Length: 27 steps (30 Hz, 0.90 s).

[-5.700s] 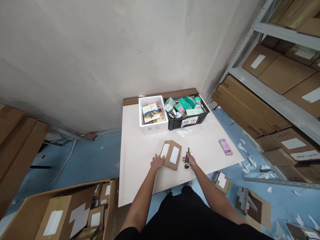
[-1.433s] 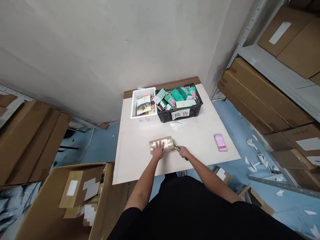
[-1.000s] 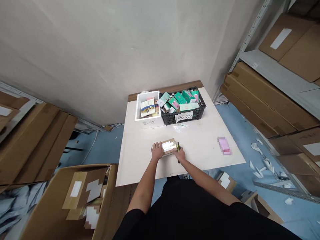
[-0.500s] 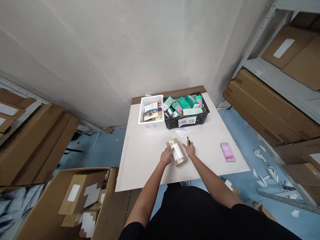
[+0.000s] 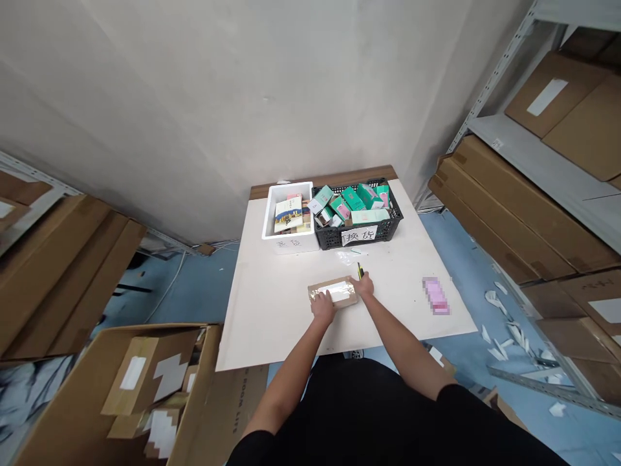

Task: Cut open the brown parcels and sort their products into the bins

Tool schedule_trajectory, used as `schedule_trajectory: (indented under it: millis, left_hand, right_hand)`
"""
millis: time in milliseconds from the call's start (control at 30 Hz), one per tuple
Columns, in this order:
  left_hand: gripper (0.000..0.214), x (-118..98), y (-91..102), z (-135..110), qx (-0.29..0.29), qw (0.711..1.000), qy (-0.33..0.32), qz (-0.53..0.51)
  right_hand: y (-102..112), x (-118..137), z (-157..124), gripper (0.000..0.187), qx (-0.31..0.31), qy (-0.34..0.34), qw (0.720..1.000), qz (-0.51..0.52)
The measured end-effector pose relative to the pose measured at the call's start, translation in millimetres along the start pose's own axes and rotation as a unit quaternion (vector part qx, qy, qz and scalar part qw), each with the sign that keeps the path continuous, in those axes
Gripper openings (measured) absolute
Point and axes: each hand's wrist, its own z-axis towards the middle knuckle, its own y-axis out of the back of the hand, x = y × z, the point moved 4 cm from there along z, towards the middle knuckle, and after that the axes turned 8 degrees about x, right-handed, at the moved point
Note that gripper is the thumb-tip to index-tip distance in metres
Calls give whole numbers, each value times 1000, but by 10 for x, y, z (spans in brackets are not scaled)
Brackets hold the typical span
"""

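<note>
A small taped cardboard box (image 5: 341,292) with a white label on top lies crosswise on the white-topped table (image 5: 272,310). My left hand (image 5: 323,307) grips its near left side, with fingers over the top edge. At the box's right end is my right hand (image 5: 363,285), closed around a yellow-and-black utility knife (image 5: 359,270) whose front end points away from me. The fingers of that hand also touch the box's corner. A clear plastic scrap (image 5: 347,257) lies just beyond the box.
Along the back stand a white foam bin (image 5: 291,243) with books and a black plastic basket (image 5: 383,232) of green boxes. A blurred pink item (image 5: 436,296) lies at the right. Left of the table is a large open carton (image 5: 63,414); shelves (image 5: 524,149) stand right.
The cardboard box has turned from lengthwise to crosswise and shifted slightly left. My right hand, still holding the knife, has moved in against its right end.
</note>
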Motion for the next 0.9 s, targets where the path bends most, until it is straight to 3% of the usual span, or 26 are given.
schedule_trajectory:
  millis: [67, 133, 233, 400, 667, 900]
  left_hand:
    - [74, -9, -22, -26, -22, 1000, -19, -13]
    - [73, 23, -44, -18, -36, 998, -53, -25]
    - [74, 88, -140, 32, -16, 995, -93, -45]
    - [69, 108, -325, 103, -30, 994, -87, -58]
    - [70, 114, -370, 152, -14, 995, -80, -51]
    - [70, 131, -369, 169, -4, 995, -85, -57]
  right_hand:
    - [48, 138, 113, 55, 1, 23, 1000, 11]
    - [82, 95, 156, 45, -1, 24, 999, 34]
    - [107, -209, 124, 54, 38, 19, 997, 60]
    - [130, -586, 26, 63, 140, 54, 988, 31]
    - [191, -324, 140, 67, 165, 71, 981, -72]
    - [256, -547, -51, 67, 173, 73, 972, -139]
